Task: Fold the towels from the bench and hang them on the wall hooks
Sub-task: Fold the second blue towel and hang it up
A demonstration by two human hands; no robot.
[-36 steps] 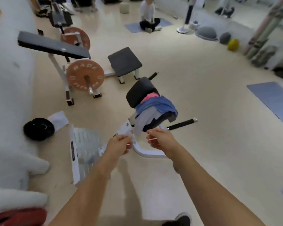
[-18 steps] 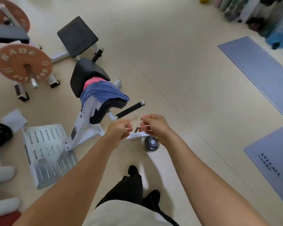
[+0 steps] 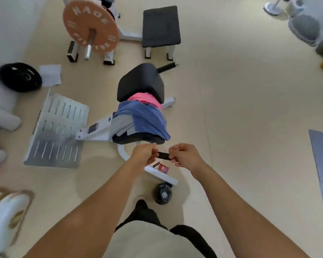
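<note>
Blue (image 3: 147, 120), grey (image 3: 122, 124) and pink (image 3: 146, 99) towels lie heaped, unfolded, on the bench (image 3: 140, 84); no wall hooks in view. Just short of them, left hand (image 3: 144, 154) and right hand (image 3: 185, 155) are curled loosely, holding no towel. Folding and hanging appear wholly ahead.

Bench pads (image 3: 140, 81): matt black upholstery. Bench frame (image 3: 99, 128): smooth white-painted metal. Towels: soft matt cloth, blue (image 3: 147, 120), pink (image 3: 145, 99), grey (image 3: 122, 123). Footplate (image 3: 56, 131): bare slotted metal, dull sheen. Floor (image 3: 241, 108): smooth beige, slightly glossy.
</note>
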